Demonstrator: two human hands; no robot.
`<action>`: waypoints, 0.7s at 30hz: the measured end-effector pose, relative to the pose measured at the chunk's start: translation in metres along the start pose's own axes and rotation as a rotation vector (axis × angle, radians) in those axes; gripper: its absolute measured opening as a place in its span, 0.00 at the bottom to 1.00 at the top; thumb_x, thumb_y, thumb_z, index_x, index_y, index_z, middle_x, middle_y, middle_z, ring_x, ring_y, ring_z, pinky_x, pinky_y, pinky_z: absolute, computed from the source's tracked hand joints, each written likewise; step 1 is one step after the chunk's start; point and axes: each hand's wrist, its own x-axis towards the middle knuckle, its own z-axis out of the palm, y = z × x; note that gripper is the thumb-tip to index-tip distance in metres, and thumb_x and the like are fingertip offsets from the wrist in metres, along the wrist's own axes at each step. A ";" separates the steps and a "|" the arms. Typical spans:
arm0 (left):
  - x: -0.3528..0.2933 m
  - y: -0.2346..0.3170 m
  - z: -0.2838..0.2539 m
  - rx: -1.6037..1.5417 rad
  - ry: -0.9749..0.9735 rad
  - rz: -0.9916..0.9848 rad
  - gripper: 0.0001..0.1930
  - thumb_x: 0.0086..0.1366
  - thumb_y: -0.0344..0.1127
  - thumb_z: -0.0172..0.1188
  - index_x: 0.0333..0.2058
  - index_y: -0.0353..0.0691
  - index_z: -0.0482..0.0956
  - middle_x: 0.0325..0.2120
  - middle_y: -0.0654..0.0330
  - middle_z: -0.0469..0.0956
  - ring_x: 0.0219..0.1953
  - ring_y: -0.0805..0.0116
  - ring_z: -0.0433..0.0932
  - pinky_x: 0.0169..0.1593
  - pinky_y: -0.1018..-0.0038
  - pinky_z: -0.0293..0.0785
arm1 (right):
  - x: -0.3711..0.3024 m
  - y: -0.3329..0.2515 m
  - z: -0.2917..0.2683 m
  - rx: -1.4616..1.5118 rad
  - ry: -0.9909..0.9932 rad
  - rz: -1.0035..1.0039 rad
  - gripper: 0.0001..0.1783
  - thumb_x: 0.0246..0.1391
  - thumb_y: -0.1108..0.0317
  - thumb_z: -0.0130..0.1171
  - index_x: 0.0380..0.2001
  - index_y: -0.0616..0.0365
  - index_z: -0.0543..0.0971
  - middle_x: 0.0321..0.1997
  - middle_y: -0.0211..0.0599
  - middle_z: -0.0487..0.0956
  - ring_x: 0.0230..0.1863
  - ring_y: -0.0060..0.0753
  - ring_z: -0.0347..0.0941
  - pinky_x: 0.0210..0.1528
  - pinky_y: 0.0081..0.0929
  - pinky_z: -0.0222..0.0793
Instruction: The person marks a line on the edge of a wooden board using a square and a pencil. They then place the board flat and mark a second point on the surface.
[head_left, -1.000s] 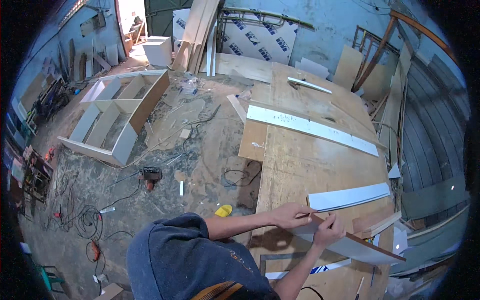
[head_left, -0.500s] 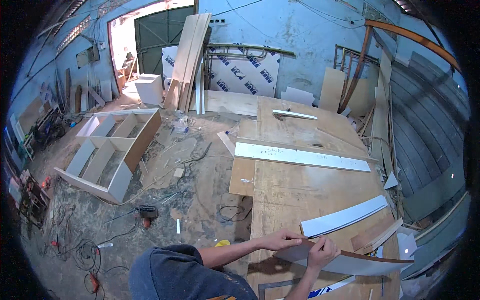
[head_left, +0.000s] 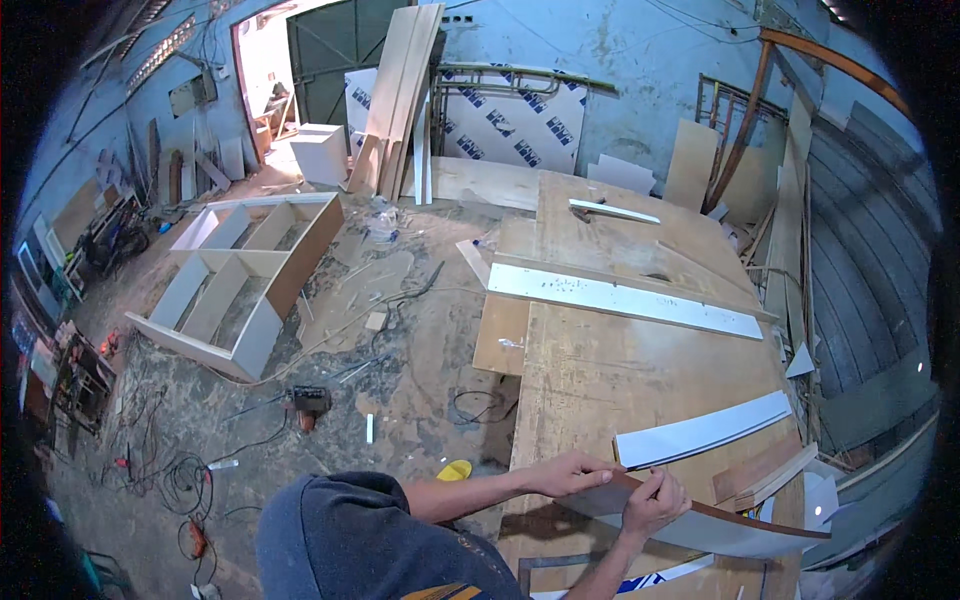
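A long white board (head_left: pixel 730 531) with a brown upper edge stands on its side across the near part of the wooden worktable. My left hand (head_left: pixel 575 474) grips its left end, thumb along the brown edge. Close by on the right, my right hand (head_left: pixel 657 503) is closed at that same edge, fingers curled; whatever lies inside them is hidden. Just beyond both hands rests a stack of narrow white boards (head_left: pixel 705 428).
Another long white board (head_left: pixel 625 300) crosses the worktable (head_left: pixel 600 385), with a thin white strip (head_left: pixel 615 211) farther off. Wood offcuts (head_left: pixel 770 480) lie at right. On the floor are a shelf frame (head_left: pixel 285 270), a power tool (head_left: pixel 308 402), cables (head_left: pixel 188 485) and a yellow object (head_left: pixel 455 470).
The view has tilted and turned slightly, so the room appears higher and farther right. Both hands remain at the board's brown edge, with little visible shift along it.
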 end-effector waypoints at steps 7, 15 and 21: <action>0.003 -0.003 0.014 0.135 0.212 0.102 0.20 0.73 0.43 0.45 0.53 0.38 0.77 0.37 0.44 0.82 0.37 0.52 0.83 0.42 0.63 0.75 | -0.001 0.006 0.006 -0.014 0.035 -0.015 0.12 0.61 0.65 0.51 0.28 0.53 0.82 0.26 0.35 0.79 0.32 0.44 0.72 0.43 0.42 0.60; -0.001 -0.005 0.023 0.197 0.277 0.014 0.18 0.72 0.42 0.46 0.49 0.38 0.79 0.30 0.48 0.81 0.32 0.52 0.82 0.38 0.62 0.76 | -0.002 0.006 0.003 -0.028 -0.006 -0.019 0.13 0.62 0.64 0.50 0.30 0.53 0.83 0.29 0.34 0.81 0.32 0.43 0.74 0.41 0.41 0.60; -0.003 -0.004 0.025 0.180 0.322 0.039 0.17 0.73 0.41 0.47 0.49 0.39 0.79 0.28 0.50 0.80 0.29 0.57 0.81 0.36 0.64 0.75 | -0.006 0.009 0.006 -0.059 0.025 -0.036 0.13 0.63 0.63 0.50 0.29 0.51 0.82 0.28 0.32 0.81 0.31 0.43 0.73 0.40 0.40 0.59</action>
